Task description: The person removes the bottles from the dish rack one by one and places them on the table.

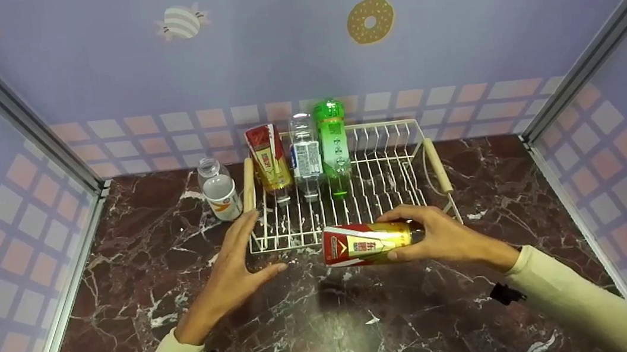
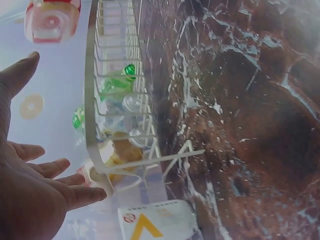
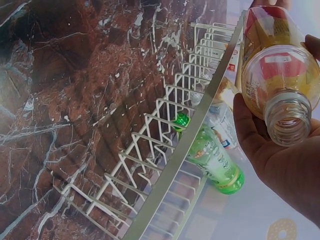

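Observation:
My right hand (image 1: 431,236) grips a plastic bottle (image 1: 367,243) with a red and gold label, held sideways over the front of the wire rack (image 1: 291,240). Its uncapped mouth faces the right wrist, as the right wrist view shows. My left hand (image 1: 230,273) is beside the rack's front left corner, fingers spread and holding nothing. In the rack stand another red and gold bottle (image 1: 270,160), a clear bottle with a white label (image 1: 305,156) and a green bottle (image 1: 334,148), all with their necks down.
A clear bottle with a white and orange label (image 1: 220,193) stands on the dark marbled tabletop (image 1: 139,269), left of the rack. Wooden handles (image 1: 437,165) sit at both rack ends. Patterned wall panels (image 1: 285,42) enclose the back and sides.

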`<state>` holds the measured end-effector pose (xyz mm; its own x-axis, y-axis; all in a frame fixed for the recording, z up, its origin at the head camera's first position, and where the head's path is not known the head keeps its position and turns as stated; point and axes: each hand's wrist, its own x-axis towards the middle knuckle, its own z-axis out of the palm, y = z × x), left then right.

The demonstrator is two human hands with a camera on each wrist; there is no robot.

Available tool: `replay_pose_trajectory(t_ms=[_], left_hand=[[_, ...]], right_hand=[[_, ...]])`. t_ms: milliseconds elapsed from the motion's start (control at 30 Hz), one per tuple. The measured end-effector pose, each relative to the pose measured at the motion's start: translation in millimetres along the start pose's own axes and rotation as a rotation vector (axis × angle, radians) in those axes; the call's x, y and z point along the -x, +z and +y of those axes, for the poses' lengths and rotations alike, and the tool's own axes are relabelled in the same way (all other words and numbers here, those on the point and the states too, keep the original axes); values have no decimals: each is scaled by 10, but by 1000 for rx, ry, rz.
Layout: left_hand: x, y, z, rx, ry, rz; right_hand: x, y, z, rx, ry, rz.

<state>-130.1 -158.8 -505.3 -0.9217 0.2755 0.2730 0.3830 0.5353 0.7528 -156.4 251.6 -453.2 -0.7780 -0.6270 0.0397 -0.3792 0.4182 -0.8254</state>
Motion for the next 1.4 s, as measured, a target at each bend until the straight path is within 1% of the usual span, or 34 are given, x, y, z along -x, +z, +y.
replay_pose_trajectory(t_ms=[67, 167, 300, 500, 567, 667, 900, 1133, 1400], left_hand=[[-2, 5, 58, -11, 25, -15], [-6, 11, 154, -24, 21, -55], [-24, 27, 287, -34, 32, -104], [-69, 77, 452, -39, 110, -192], [-78, 100, 494, -43, 123, -228], [-98, 143, 549, -57, 142, -263], [-158, 234, 602, -109, 226, -293], [-188, 304, 638, -116, 217, -328], [-234, 359, 678, -163, 238, -364]], right_hand=[[1, 4, -9, 3, 0, 3], [4, 14, -23, 1, -5, 6], [4, 31, -33, 4, -7, 0], [5, 52, -35, 16, -15, -14], [7, 56, -49, 21, -13, -16], [3, 66, -57, 24, -12, -22], [-5, 101, -62, -8, -20, -41], [-4, 118, -85, -9, -10, -44], [15, 134, -106, -5, -19, -47]])
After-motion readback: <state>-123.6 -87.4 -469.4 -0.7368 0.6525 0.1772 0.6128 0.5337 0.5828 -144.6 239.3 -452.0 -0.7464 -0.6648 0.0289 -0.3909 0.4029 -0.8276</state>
